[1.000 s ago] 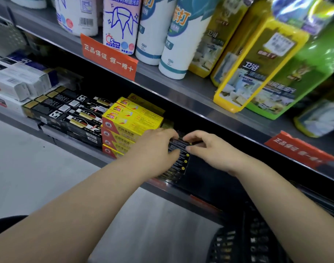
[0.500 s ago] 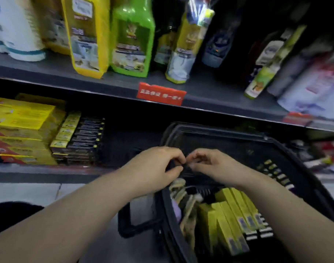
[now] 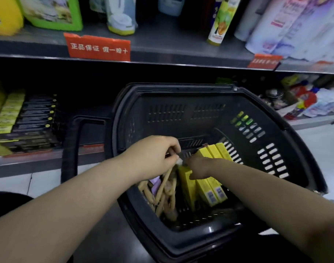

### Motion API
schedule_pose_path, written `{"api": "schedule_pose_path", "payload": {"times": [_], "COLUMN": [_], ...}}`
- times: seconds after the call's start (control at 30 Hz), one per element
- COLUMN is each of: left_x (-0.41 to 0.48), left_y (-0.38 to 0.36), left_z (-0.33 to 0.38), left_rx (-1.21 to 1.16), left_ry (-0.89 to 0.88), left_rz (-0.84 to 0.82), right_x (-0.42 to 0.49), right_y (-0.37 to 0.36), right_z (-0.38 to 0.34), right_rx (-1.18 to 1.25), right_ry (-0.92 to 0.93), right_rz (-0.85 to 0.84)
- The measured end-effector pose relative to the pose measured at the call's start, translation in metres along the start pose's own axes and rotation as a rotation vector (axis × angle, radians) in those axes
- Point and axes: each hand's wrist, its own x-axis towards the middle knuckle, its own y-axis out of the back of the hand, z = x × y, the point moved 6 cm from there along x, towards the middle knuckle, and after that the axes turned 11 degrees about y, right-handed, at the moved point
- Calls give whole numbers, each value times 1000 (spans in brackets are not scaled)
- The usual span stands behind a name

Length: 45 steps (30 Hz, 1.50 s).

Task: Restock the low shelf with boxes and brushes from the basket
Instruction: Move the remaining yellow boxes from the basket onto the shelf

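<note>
Forearms of ours reach in from the bottom edge, both going down into the black basket (image 3: 190,242) in front of the shelving. Our left hand (image 3: 152,156) has its fingers curled, pinching the top end of the tan wooden brushes (image 3: 163,186), which stand bundled at the basket's left side. Our right hand (image 3: 198,168) lies over the upright yellow boxes (image 3: 209,190) just beside the brushes, its fingertips close to the left hand's. It is in shadow, and we cannot tell whether its fingers grip a box or only rest on it. Beyond, at left, the low shelf (image 3: 38,160) carries stacked black boxes (image 3: 35,118). Farther up, a red label (image 3: 98,47) hangs on the upper shelf (image 3: 181,57), under bottles (image 3: 219,21).
</note>
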Motion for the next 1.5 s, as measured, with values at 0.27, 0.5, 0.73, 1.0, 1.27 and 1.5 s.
{"api": "schedule_pose_path", "payload": {"times": [0.27,0.5,0.73,1.0,1.27,1.5], "left_x": [3,5,2,6,11,8], "left_y": [1,-3,-3,-5,-12,-24], "left_z": [-11,-5,0,-17,-19,-26], "left_rx": [-39,-63,-76,-84,-383,-662], "left_ry": [21,26,23,154,311,438], "left_rz": [-11,-39,-19,-43,-148,-178], "right_x": [37,41,46,-18,-96,-74], "right_y": [-16,-20,-27,43,92,88], "right_z": [1,13,10,11,9,16], "right_rx": [-176,-181,-221,180,1081,1309], "right_ry": [49,31,-1,166,579,521], "right_rz": [-111,-94,-86,-29,189,382]}}
